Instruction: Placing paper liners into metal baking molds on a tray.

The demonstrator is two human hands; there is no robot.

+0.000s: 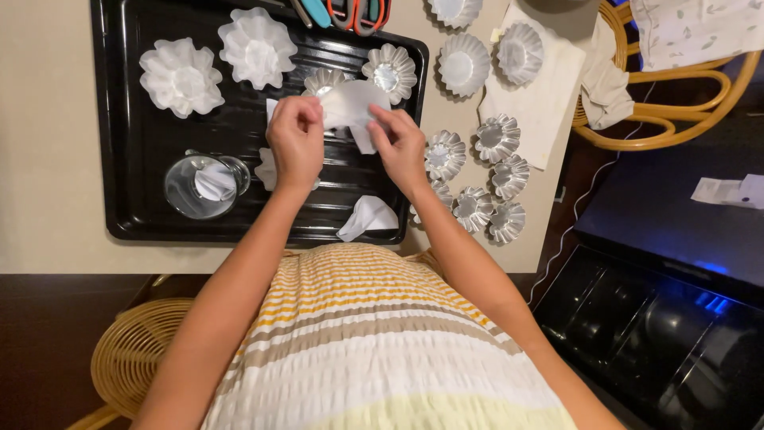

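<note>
head view: left hand & right hand both pinch a white paper piece, held up over the black tray centre, prob. to shape it. shaped liners at tray's far-left corner; metal moulds off its right edge.

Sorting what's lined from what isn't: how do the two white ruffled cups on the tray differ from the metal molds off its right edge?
The ruffled cups are white, matte and broad; the metal molds are shiny silver and smaller. The cups sit on the black tray; those molds lie on the beige table. Both are fluted and open upward.
</note>
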